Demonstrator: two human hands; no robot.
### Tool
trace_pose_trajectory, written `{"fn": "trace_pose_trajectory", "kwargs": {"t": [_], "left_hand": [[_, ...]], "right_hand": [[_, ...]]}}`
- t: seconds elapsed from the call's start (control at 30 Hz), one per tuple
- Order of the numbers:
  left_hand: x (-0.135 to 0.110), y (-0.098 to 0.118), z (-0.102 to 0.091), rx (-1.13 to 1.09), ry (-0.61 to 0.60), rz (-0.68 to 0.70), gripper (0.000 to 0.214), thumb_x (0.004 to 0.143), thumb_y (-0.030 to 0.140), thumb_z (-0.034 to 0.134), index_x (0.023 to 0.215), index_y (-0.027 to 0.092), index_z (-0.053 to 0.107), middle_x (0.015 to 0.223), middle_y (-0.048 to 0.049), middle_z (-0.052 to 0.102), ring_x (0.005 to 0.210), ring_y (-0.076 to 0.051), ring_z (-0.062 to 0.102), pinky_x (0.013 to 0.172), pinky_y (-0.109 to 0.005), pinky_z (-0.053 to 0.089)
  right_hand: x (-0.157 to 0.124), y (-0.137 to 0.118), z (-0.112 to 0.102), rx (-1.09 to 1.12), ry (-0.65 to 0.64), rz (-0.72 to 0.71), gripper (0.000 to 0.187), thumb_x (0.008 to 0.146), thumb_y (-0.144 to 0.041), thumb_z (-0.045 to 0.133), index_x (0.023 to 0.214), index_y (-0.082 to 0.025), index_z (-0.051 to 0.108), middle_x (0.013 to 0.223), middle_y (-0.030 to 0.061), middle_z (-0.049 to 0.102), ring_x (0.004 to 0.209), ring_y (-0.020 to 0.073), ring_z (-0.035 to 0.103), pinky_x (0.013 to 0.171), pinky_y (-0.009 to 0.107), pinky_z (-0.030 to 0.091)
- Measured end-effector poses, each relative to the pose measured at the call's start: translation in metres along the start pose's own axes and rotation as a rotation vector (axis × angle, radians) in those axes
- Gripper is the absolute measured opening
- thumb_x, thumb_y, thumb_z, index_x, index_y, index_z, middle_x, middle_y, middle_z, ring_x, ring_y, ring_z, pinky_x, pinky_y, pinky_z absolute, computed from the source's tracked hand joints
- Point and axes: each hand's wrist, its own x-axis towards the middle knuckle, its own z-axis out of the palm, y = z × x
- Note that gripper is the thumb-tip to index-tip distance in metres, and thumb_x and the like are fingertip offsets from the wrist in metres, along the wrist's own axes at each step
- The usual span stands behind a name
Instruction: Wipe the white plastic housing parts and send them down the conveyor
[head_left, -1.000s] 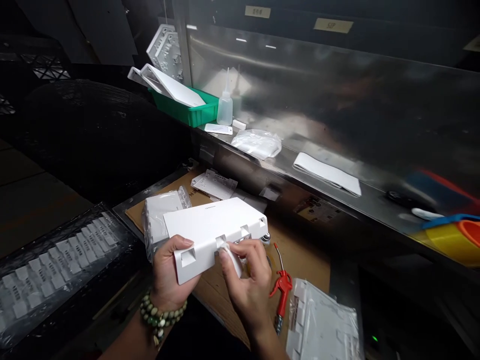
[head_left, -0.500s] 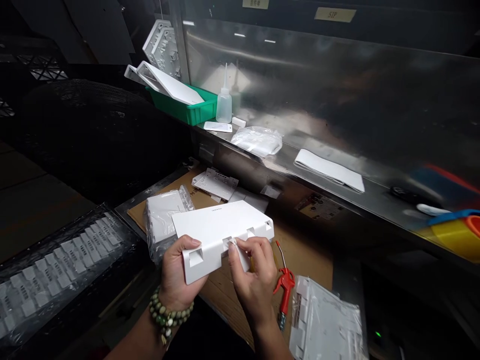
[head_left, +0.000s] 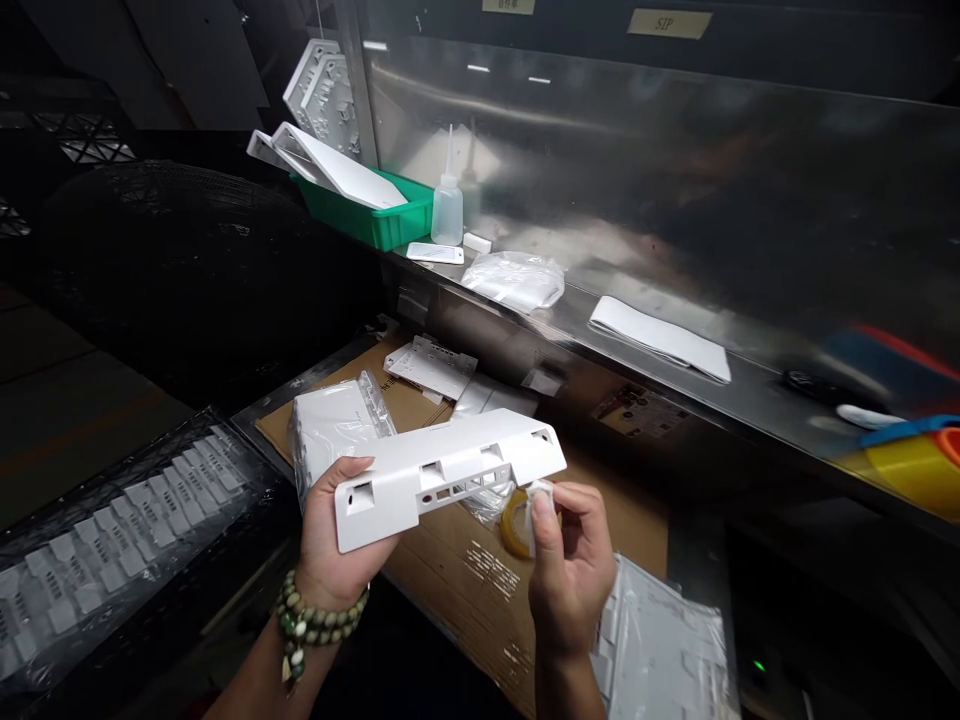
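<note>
The left hand (head_left: pixel 337 540) is gripping the left end of the cover (head_left: pixel 390 480), holding it above the middle of the bench (head_left: pixel 300 385), its 4 notches (head_left: pixel 431 472) showing. The right hand (head_left: pixel 574 550) is pinching a white wad (head_left: pixel 537 498) just beside the cover's right end. Left of the wad, a tape roll (head_left: pixel 514 530) is lying on cardboard (head_left: pixel 637 510). A bagged part (head_left: pixel 330 420) is resting near the bench's left edge, a plate (head_left: pixel 433 368) toward its far edge.
</note>
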Motion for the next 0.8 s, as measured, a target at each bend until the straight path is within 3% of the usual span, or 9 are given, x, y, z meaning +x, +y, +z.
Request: {"fn": "trace_pose_trajectory", "kwargs": {"t": [0.13,0.27,0.57,0.67,0.8], "left_hand": [[-0.001,0.001,0.002,0.008,0.02,-0.002,0.035,0.082,0.009,0.055,0.114,0.013,0.068,0.075,-0.0064,0.077,0.061,-0.026,0.074,0.068,-0.046,0.067],[-0.003,0.002,0.004,0.021,0.023,-0.012,0.04,0.081,0.01,0.056,0.119,0.014,0.066,0.086,-0.0092,0.079,0.075,-0.031,0.077,0.076,-0.051,0.066],[0.0,0.003,0.004,0.014,0.013,-0.04,0.033,0.087,0.014,0.054,0.117,0.012,0.066,0.083,-0.0102,0.079,0.076,-0.031,0.077,0.077,-0.051,0.066],[-0.001,-0.003,0.005,0.003,-0.023,0.003,0.028,0.088,0.013,0.054,0.113,0.012,0.068,0.083,-0.0104,0.079,0.072,-0.029,0.077,0.076,-0.048,0.066],[-0.004,-0.019,0.008,-0.019,-0.115,0.054,0.026,0.085,0.014,0.056,0.107,0.011,0.071,0.084,-0.0119,0.079,0.075,-0.03,0.077,0.079,-0.048,0.065]], "right_hand": [[-0.004,-0.001,0.0,0.055,-0.045,0.009,0.006,0.094,-0.028,0.066,0.095,-0.022,0.064,0.089,-0.0004,0.058,0.079,0.015,0.056,0.071,0.029,0.044],[-0.007,-0.002,0.003,0.062,-0.073,0.015,0.003,0.095,-0.025,0.065,0.095,-0.022,0.064,0.09,-0.0007,0.058,0.08,0.0147,0.057,0.072,0.029,0.045],[-0.007,0.005,-0.002,0.047,-0.052,0.027,0.003,0.094,-0.025,0.066,0.097,-0.023,0.065,0.091,-0.0007,0.06,0.082,0.0146,0.058,0.074,0.029,0.046],[-0.007,-0.004,0.001,0.003,-0.105,-0.05,0.006,0.093,-0.019,0.066,0.098,-0.023,0.067,0.092,0.0003,0.062,0.085,0.0151,0.06,0.075,0.029,0.047],[-0.015,-0.028,0.017,0.023,-0.273,-0.205,0.016,0.09,-0.012,0.068,0.103,-0.021,0.068,0.093,0.0028,0.064,0.086,0.0162,0.061,0.075,0.03,0.05]]}}
